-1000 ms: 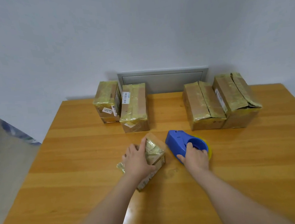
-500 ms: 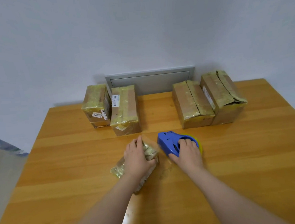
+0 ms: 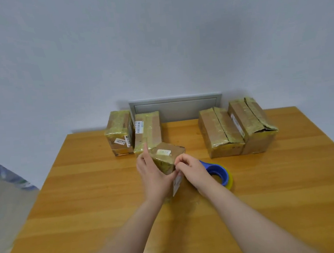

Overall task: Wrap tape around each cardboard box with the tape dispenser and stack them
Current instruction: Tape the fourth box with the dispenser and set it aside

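Spreading across the lower view, one wooden table (image 3: 87, 193) carries everything. At its back right stand a big box (image 3: 220, 135) and a second big box (image 3: 250, 123), touching side by side. At the back left stand a medium box (image 3: 148, 128) and a second medium box (image 3: 120, 130), also touching. All four show glossy tape, and they are probably parked by the wall to leave working room in front. None sits on another, so stacking is not yet done.

The small box (image 3: 167, 154) makes five boxes. It is raised and tilted above the table's middle, likely so its sides can be reached for taping. The single tape dispenser (image 3: 218, 170), blue with a yellow roll, lies on the table just behind the right wrist, close enough to grab.

The left hand (image 3: 154, 176) grips the small box from its left side, forefinger pointing up, steadying it. The right hand (image 3: 192, 170) has its fingertips pinched together at the box's near edge. Whether they hold a tape end, I cannot tell.
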